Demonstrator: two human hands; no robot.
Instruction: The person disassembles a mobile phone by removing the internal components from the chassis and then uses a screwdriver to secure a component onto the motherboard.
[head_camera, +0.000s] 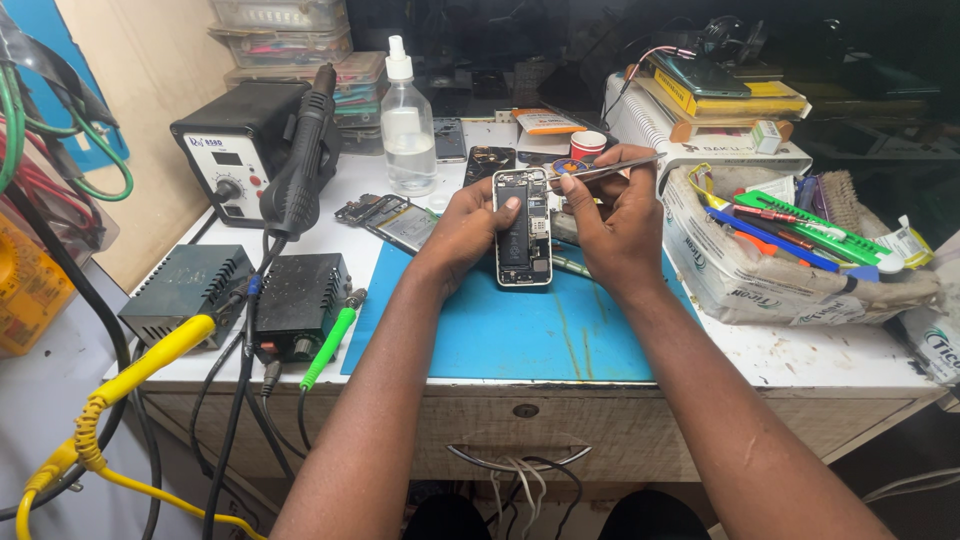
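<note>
Head view: your left hand fingers clamp the opened phone tilted up for access, right hand fingers pinch tweezers over the blue mat

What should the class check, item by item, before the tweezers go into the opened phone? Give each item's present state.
1. Left hand grips the opened phone firmly: ok.
2. Right hand holds the tweezers: ok.
3. Phone is over the blue mat: ok.
4. Tweezer tips are on the intended part: cannot tell, too small.
5. Hot air handle is parked in its station holder, away from the hands: ok.
6. Spray bottle stands upright behind the phone: ok.
</note>
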